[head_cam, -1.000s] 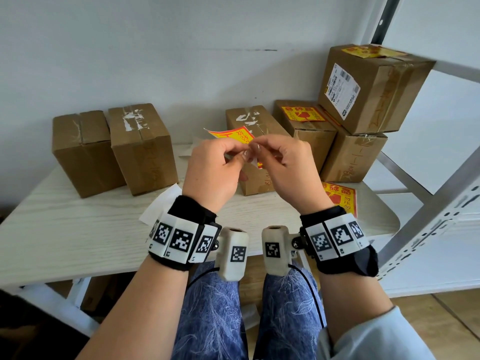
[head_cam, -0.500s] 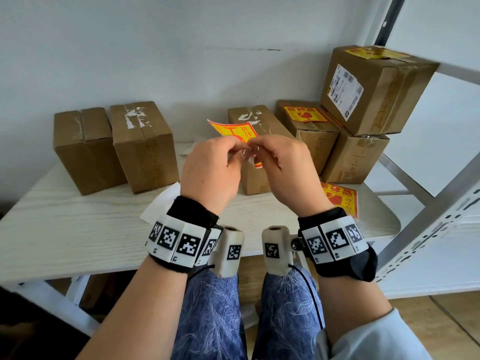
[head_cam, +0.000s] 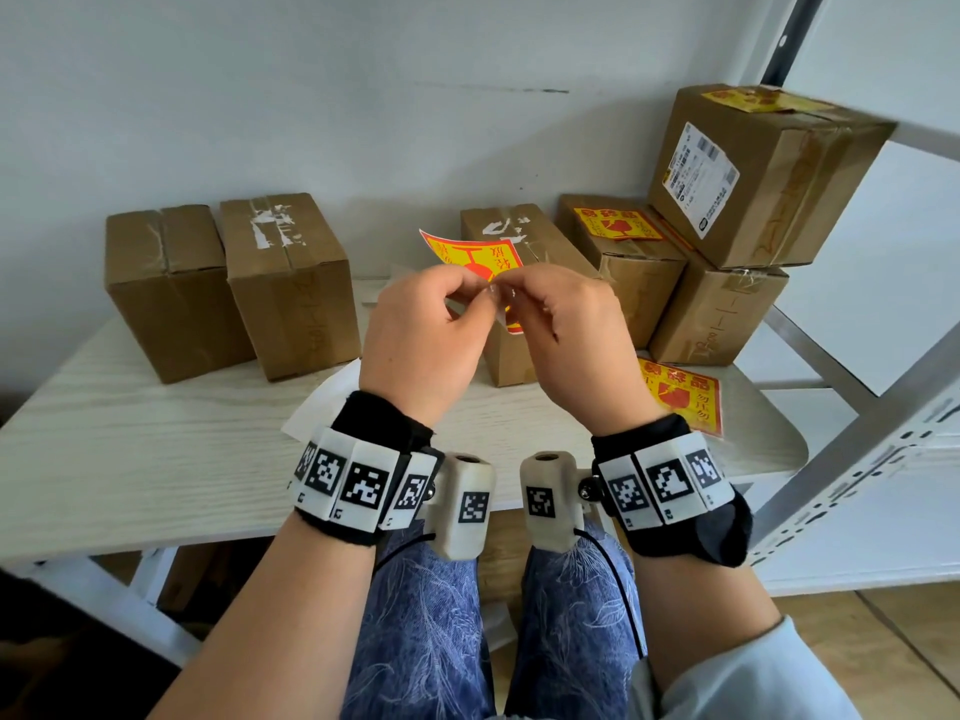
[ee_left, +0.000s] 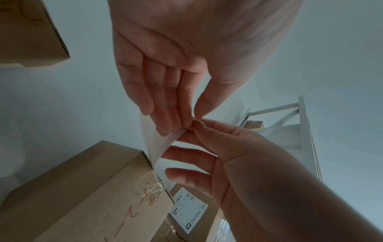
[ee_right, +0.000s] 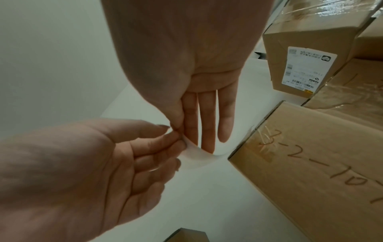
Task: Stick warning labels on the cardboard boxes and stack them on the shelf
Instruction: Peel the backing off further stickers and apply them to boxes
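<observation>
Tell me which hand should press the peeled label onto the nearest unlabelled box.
Probably the left hand: its fingers pinch the yellow warning label itself, while the right hand seems to hold only the backing. The bare box stands just behind both hands.

Spare label (head_cam: 683,396) right of table (head_cam: 130,449)

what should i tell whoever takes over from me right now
Left hand and right hand: both pinch one warning label at the same corner, above the table; it looks mid-peel from its white backing.
Spare labels lie at the table's right end.
Done: labelled boxes, one on top of a stack on the right and one beside it.
Left: three boxes show no label, the middle box and the two left boxes. Label them, then shelve them all.
</observation>
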`<action>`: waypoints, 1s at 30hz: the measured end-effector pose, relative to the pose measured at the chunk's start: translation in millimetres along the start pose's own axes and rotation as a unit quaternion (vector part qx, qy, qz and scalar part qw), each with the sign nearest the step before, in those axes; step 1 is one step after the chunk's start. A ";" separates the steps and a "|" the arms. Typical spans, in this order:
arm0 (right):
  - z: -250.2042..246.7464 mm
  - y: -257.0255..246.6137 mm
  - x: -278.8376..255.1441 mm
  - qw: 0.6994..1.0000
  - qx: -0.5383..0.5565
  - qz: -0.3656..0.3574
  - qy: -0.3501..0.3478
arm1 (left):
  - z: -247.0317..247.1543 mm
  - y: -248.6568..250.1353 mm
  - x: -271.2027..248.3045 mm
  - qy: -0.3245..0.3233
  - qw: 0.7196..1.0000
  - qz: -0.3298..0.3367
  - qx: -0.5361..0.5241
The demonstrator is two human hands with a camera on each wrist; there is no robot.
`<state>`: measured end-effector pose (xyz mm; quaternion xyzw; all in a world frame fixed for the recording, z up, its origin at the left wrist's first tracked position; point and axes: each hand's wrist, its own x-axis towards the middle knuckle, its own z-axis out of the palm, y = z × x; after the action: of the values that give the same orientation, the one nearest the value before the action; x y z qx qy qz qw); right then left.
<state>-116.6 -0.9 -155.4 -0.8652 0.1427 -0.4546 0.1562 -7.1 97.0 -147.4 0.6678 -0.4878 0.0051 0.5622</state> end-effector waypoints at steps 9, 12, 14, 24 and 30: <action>5.1 0.5 1.2 0.999 0.039 0.034 0.006 | 1.1 -5.3 1.2 0.006 1.000 0.011 0.010; 4.4 0.7 1.0 0.997 0.059 0.053 0.001 | 0.5 -9.2 2.1 -0.012 0.999 0.021 0.023; 2.9 1.3 1.0 0.997 0.055 0.047 0.003 | 0.2 -10.0 1.9 -0.019 0.999 0.027 0.035; 1.1 3.8 1.8 0.997 0.062 0.048 0.017 | 0.1 -3.5 1.1 -0.017 0.997 0.046 0.056; -2.3 0.5 0.7 0.996 0.072 0.053 0.011 | 0.5 -4.4 1.9 -0.020 0.997 0.046 0.063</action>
<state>-118.2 -1.9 -153.9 -0.8377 0.1569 -0.4643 0.2408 -3.4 94.9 -149.8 0.6786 -0.5280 0.0490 0.5082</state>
